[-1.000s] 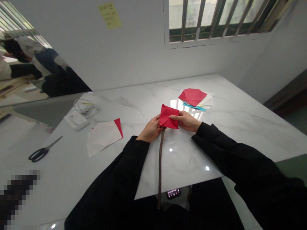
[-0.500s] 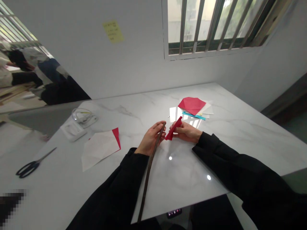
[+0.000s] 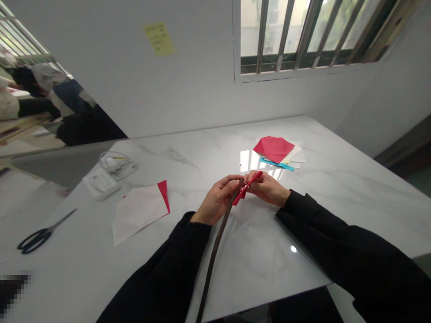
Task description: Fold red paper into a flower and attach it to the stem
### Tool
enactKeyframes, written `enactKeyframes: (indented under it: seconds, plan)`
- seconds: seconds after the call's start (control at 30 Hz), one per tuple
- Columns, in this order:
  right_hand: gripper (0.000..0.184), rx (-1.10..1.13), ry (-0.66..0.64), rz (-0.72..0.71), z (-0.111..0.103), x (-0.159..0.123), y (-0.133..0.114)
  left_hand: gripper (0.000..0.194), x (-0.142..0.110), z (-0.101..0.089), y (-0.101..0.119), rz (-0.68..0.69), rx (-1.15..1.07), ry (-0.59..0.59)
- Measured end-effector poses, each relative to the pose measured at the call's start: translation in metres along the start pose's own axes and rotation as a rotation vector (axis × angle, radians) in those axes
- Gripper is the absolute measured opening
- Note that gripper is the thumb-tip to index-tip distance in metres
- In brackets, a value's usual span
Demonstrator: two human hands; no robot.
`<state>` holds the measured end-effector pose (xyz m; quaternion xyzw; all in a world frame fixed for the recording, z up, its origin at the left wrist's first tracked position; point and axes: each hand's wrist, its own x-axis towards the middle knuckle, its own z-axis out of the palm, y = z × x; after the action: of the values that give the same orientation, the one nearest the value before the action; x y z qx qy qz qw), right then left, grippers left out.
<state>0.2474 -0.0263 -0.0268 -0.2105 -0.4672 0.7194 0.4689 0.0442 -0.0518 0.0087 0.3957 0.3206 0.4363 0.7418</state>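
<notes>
Near the middle of the marble-patterned table (image 3: 188,157), my left hand (image 3: 217,202) is closed around the upper end of a thin brown stick (image 3: 215,251), which slants down past the table's front edge. My right hand (image 3: 269,186) pinches a folded piece of red paper (image 3: 251,181). The paper is at the stick's top end and overlaps it in this view; whether they are joined I cannot tell. My two hands are almost touching, and some fingertips are hidden behind the paper and the stick.
Left of my hands lie white paper over red paper (image 3: 141,208), black-handled scissors (image 3: 43,235) and a white box (image 3: 100,183) with a coiled cable (image 3: 117,163). A stack of coloured paper (image 3: 274,149) lies back right. People (image 3: 43,94) sit beyond the partition at left.
The red paper and the stick's top have come together, with my hands closer to each other. The stick's upper end has shifted right and slightly down in view.
</notes>
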Motion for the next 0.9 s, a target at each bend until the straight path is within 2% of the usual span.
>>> enactKeyframes:
  seconds: [0.23,0.53,0.77,0.9]
  plan:
    - [0.035,-0.09,0.003,-0.058,0.005,-0.001,-0.007,0.031,-0.003,0.0,0.001,0.03,0.065,-0.082]
    - [0.03,-0.089,0.026,-0.065,0.009,-0.002,-0.012,0.033,-0.005,0.003,0.002,0.013,0.052,-0.099]
    - [0.025,-0.071,-0.028,-0.091,0.005,-0.001,-0.008,0.033,-0.003,0.001,0.0,0.016,0.034,-0.11]
    - [0.022,-0.063,-0.017,-0.095,0.002,-0.001,-0.007,0.032,-0.003,0.0,0.0,0.006,0.026,-0.116]
